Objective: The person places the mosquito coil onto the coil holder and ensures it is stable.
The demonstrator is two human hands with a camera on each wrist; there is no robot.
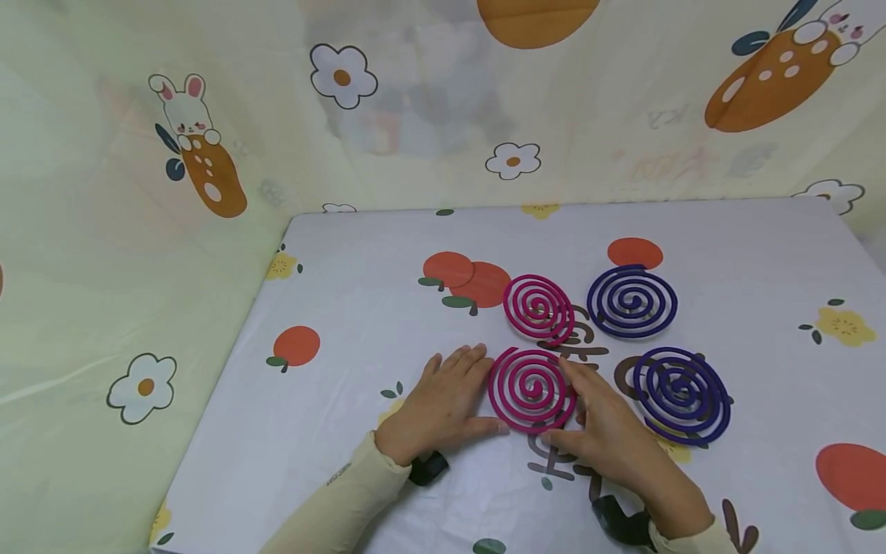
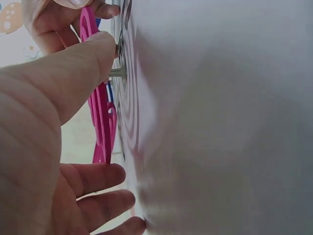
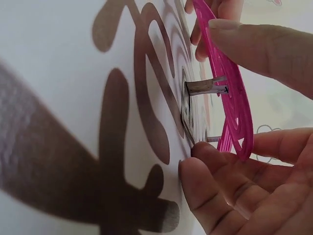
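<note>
The nearer pink mosquito coil (image 1: 533,387) lies flat and slightly raised between my two hands. My left hand (image 1: 439,404) holds its left rim, thumb at the near side and index finger at the far side. On the opposite rim, my right hand (image 1: 609,427) holds it between thumb and index finger. In the right wrist view, a small metal stand (image 3: 203,87) reaches up to the pink coil (image 3: 227,73) from the cloth. The other fingers of my left hand (image 2: 98,196) are spread near the cloth, as the left wrist view shows.
Just beyond lies another pink coil (image 1: 536,306). Two dark blue coils lie to the right, one farther back (image 1: 633,301) and one nearer (image 1: 683,387). A white fruit-print cloth (image 1: 346,292) covers the table, and patterned curtains (image 1: 429,115) hang behind and at the left.
</note>
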